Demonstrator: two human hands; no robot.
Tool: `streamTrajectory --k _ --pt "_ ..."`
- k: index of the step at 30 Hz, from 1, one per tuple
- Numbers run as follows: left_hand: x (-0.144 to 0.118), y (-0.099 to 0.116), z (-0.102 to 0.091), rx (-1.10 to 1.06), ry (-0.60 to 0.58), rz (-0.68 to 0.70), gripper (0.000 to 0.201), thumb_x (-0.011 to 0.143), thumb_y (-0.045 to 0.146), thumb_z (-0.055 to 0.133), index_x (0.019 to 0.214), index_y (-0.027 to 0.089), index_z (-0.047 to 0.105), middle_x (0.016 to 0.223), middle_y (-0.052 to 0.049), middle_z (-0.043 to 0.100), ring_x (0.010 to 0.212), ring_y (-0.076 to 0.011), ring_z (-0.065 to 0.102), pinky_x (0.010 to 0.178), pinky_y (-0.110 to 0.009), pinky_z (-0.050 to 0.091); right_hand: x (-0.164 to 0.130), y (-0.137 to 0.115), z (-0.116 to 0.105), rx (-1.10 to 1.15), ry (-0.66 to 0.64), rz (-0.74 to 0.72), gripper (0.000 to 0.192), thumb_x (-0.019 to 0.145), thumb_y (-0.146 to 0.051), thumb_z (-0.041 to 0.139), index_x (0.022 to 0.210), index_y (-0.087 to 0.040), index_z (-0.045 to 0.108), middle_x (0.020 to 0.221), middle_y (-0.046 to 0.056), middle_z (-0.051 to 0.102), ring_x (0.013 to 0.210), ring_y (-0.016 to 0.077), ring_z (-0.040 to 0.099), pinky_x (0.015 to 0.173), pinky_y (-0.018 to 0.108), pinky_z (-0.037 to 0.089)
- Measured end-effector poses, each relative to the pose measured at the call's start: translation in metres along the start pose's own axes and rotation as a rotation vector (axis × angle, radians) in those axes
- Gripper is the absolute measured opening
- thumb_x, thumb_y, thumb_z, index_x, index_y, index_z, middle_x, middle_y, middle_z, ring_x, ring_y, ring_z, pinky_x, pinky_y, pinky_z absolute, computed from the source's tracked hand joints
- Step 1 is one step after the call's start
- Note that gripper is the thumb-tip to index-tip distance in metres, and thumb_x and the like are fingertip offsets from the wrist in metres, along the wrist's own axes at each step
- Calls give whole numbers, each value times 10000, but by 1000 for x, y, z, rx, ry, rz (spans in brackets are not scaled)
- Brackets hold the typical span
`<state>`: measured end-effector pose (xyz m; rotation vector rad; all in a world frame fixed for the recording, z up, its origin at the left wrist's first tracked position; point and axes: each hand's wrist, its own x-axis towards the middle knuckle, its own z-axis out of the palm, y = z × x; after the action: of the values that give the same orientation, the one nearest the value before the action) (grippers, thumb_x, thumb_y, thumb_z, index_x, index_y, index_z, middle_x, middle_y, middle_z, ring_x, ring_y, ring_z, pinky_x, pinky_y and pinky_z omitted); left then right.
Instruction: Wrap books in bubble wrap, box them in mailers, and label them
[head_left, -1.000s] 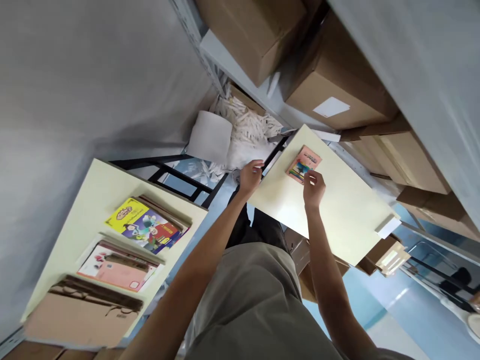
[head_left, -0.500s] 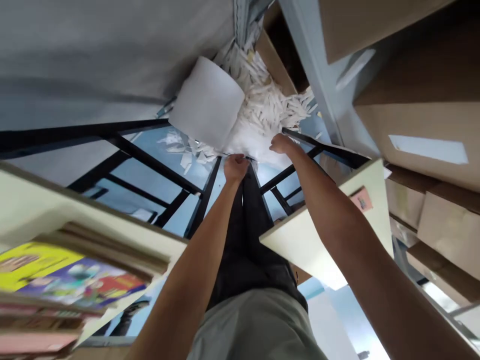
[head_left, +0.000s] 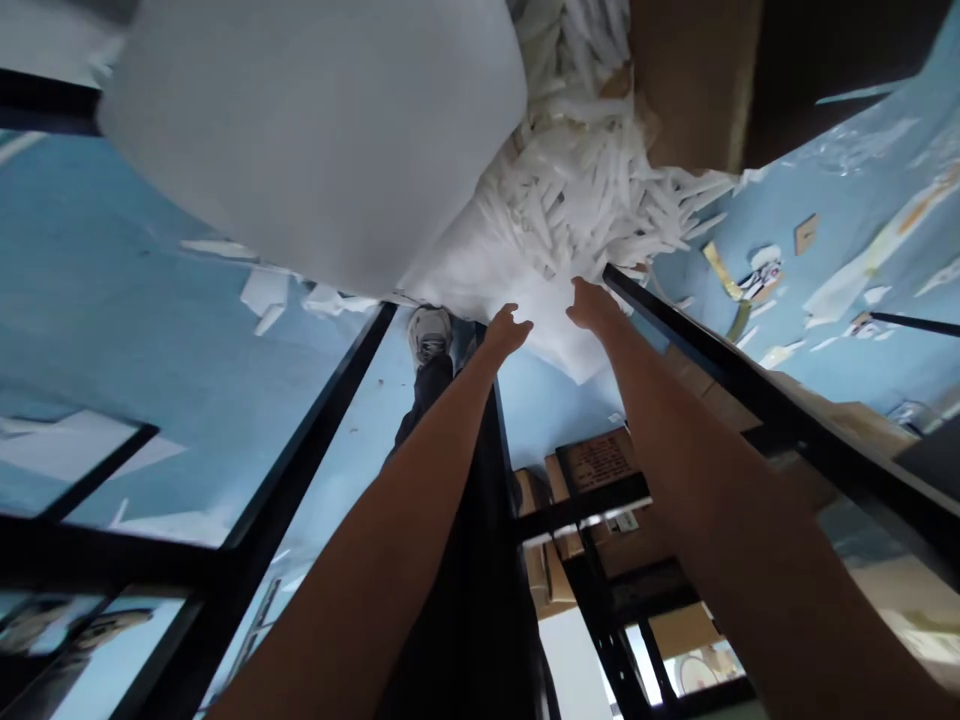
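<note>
My left hand (head_left: 510, 332) reaches down low over a white sheet (head_left: 551, 325), thumb and fingers apart, with nothing visible between them. To its right, my right hand (head_left: 592, 305) is at the same sheet, its fingers slightly bent and parted; whether they touch the sheet is unclear. A large white roll of foam-like wrapping (head_left: 322, 130) lies up and to the left of both hands. Just beyond my hands is a heap of thin white strips (head_left: 585, 190), partly resting against the sheet.
An open cardboard box (head_left: 694, 90) stands beyond the heap. Black metal frame legs (head_left: 322, 410) rise on both sides. Brown cartons (head_left: 600, 460) are below right. Scraps, including a white piece (head_left: 264, 292), litter the blue floor (head_left: 187, 370). My shoe (head_left: 430, 330) is near the roll.
My view has dropped lower and closer to the floor, so the roll and strips look larger. My hands have come nearer each other, and my left fingers have spread.
</note>
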<state>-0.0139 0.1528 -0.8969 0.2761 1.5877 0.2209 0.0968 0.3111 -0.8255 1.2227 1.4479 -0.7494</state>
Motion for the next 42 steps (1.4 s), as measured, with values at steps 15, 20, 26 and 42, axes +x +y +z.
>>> streamTrajectory --k 15,20,26,42 --pt "33 4 48 341 92 273 118 999 201 682 970 202 797 1192 -179 781 1187 -356 725 1125 -499 577 20 -6 -3 -79 31 -84 718 1045 -103 595 1749 -230 529 1520 175 778 1433 352 729 1162 501 615" --pt "-71 26 22 290 191 377 57 932 173 745 938 229 743 1185 -141 787 1221 -329 735 1154 -470 583 -66 -24 -46 -309 -33 -156 558 1094 -90 588 1634 -195 681 1519 234 765 1461 367 728 1154 476 612" --pt "-238 86 -33 296 184 483 97 949 158 719 977 250 703 1194 -86 822 1141 -285 802 1080 -417 632 -216 -27 -103 -258 143 -232 756 1126 -130 524 1845 -333 410 1740 264 578 1367 380 777 1092 504 643" --pt "-578 230 -149 -5 -125 780 139 831 355 638 786 225 616 867 -62 789 889 -262 787 846 -396 675 -552 60 -207 96 411 -530 294 870 -181 946 1153 -190 868 1296 99 853 1320 314 738 1146 392 565"
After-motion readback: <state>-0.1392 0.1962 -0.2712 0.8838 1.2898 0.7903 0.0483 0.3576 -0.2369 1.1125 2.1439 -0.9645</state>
